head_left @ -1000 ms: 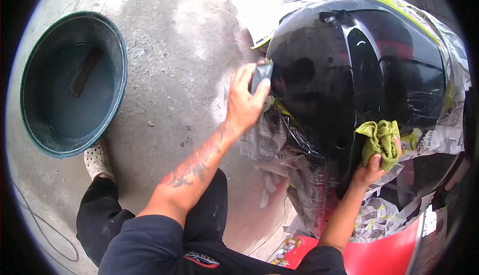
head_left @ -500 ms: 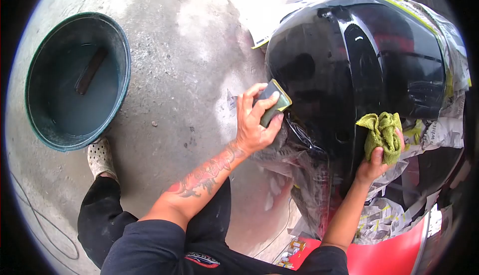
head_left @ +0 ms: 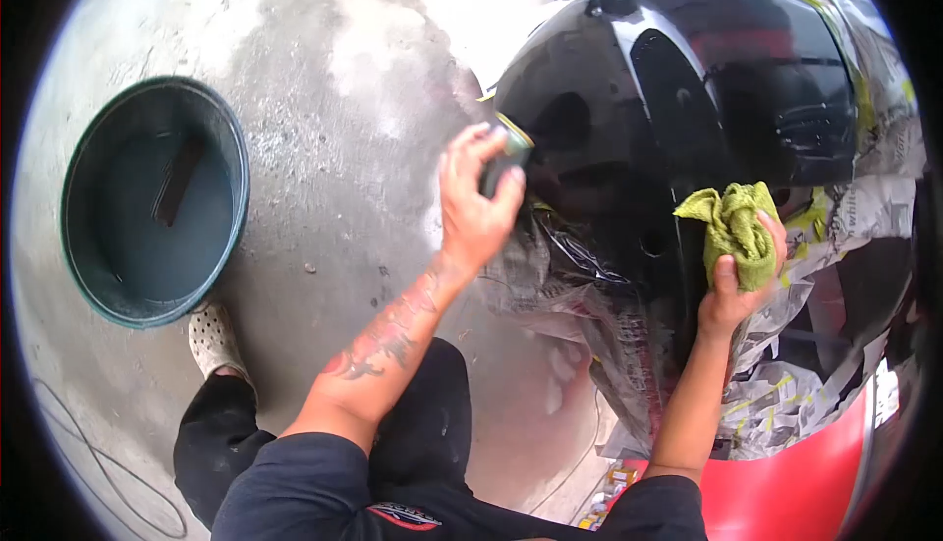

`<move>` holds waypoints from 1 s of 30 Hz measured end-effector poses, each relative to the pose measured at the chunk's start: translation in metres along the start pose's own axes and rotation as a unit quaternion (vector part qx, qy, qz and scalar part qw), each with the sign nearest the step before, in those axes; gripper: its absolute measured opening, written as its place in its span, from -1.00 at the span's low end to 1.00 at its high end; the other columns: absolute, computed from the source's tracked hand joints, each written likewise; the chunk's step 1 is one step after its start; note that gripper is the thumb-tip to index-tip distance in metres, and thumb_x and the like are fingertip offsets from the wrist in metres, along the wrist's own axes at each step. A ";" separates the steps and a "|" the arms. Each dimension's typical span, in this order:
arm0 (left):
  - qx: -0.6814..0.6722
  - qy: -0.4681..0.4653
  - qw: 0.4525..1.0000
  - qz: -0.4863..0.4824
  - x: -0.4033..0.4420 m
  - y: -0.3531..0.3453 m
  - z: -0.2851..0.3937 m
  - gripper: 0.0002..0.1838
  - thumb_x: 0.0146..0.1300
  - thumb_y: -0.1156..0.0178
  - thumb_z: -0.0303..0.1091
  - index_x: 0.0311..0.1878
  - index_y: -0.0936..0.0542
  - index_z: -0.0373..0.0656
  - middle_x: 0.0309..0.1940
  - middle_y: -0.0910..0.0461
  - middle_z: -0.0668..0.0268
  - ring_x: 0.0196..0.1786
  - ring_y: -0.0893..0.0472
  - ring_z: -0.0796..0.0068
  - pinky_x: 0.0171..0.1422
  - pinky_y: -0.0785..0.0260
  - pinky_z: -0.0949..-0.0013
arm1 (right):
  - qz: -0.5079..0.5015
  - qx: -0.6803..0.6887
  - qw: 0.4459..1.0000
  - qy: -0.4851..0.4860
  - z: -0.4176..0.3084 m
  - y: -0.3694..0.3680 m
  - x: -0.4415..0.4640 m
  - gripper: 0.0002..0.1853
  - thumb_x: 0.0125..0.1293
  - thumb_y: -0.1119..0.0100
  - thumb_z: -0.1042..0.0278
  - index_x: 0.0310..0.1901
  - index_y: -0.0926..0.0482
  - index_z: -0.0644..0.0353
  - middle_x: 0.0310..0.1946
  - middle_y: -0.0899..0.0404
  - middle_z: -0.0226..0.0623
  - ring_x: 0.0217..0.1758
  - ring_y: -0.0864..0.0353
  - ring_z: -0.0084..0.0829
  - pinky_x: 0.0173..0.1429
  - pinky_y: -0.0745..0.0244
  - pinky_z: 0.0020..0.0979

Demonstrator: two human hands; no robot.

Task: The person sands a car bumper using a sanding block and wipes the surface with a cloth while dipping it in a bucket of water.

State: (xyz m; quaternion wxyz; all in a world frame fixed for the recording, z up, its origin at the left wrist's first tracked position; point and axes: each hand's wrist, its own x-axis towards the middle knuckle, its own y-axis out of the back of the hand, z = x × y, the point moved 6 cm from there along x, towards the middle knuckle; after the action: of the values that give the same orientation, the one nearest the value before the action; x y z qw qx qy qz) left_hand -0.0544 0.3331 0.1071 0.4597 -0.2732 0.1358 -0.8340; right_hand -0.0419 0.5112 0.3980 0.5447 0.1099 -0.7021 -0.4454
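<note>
Fingers [head_left: 470, 138] of left hand [head_left: 475, 202] — pinching block [head_left: 505, 162] | block at left edge of panel [head_left: 599, 153], contact unclear; panel lies right of fingers | right hand [head_left: 727, 297] — gripping bunched cloth [head_left: 743, 244] by panel's near side

Dark T-shirt [head_left: 295, 482], short sleeves; chest badge [head_left: 405, 516] in red, white and black, lettering too small to read. Tattoo [head_left: 378, 345] on left forearm, red and grey patterning. Black trousers [head_left: 427, 413], pale specks on the cloth. Clog [head_left: 216, 340] off-white, round holes across its upper.
</note>
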 end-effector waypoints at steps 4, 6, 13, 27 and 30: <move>0.012 -0.080 0.996 0.026 -0.009 -0.018 0.050 -0.43 0.08 -0.44 -0.42 0.24 -0.62 -0.15 0.34 -0.53 -0.06 0.33 -0.53 -0.13 0.44 -0.32 -0.07 | -0.015 -0.004 1.000 0.001 -0.002 -0.002 0.002 -0.26 0.32 -0.47 -0.02 0.36 -0.49 0.33 0.36 -0.45 -0.07 0.44 -0.45 -0.15 0.58 -0.25 -0.13; 0.012 -0.174 0.983 -0.050 -0.042 -0.031 0.082 -0.26 -0.13 -0.48 -0.43 0.27 -0.64 0.08 0.40 -0.51 0.04 0.32 -0.54 -0.05 0.39 -0.32 -0.08 | -0.017 -0.010 1.000 0.004 -0.005 -0.003 0.004 -0.27 0.31 -0.48 0.00 0.35 -0.50 0.32 0.35 -0.45 -0.07 0.44 -0.45 -0.15 0.57 -0.25 -0.13; 0.074 -0.207 0.975 -0.043 0.021 -0.027 0.095 -0.40 0.10 -0.43 -0.54 0.29 -0.61 -0.18 0.37 -0.52 -0.07 0.35 -0.55 -0.06 0.44 -0.40 0.02 | -0.014 -0.028 0.997 0.071 -0.019 -0.006 0.013 -0.37 0.07 -0.62 0.38 0.21 -0.62 0.19 0.19 -0.55 -0.04 0.32 -0.51 0.02 0.44 -0.40 -0.08; 0.164 -0.245 0.954 -0.053 0.032 -0.024 0.124 -0.47 0.18 -0.40 -0.51 0.27 -0.66 -0.12 0.21 -0.65 -0.04 0.22 -0.65 0.02 0.36 -0.48 0.10 | 0.055 0.096 0.994 0.012 -0.006 -0.004 0.009 -0.44 0.10 -0.57 0.38 0.18 -0.62 0.07 0.13 -0.53 -0.09 0.20 -0.53 0.02 0.32 -0.45 -0.09; 0.205 -0.086 0.973 -0.062 0.090 0.036 0.111 -0.53 0.30 -0.37 -0.45 0.30 -0.66 -0.13 0.11 -0.67 0.08 0.05 -0.67 0.24 0.10 -0.56 0.25 | 0.057 0.109 0.992 0.013 -0.005 -0.001 0.010 -0.44 0.09 -0.58 0.37 0.17 -0.63 0.03 0.15 -0.52 -0.09 0.19 -0.52 0.03 0.31 -0.45 -0.08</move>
State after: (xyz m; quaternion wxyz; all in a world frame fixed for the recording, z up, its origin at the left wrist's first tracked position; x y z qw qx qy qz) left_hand -0.0039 0.2410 0.2097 0.4629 -0.2513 -0.0954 -0.8447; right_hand -0.0422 0.5018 0.4035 0.5628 0.1338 -0.7447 -0.3328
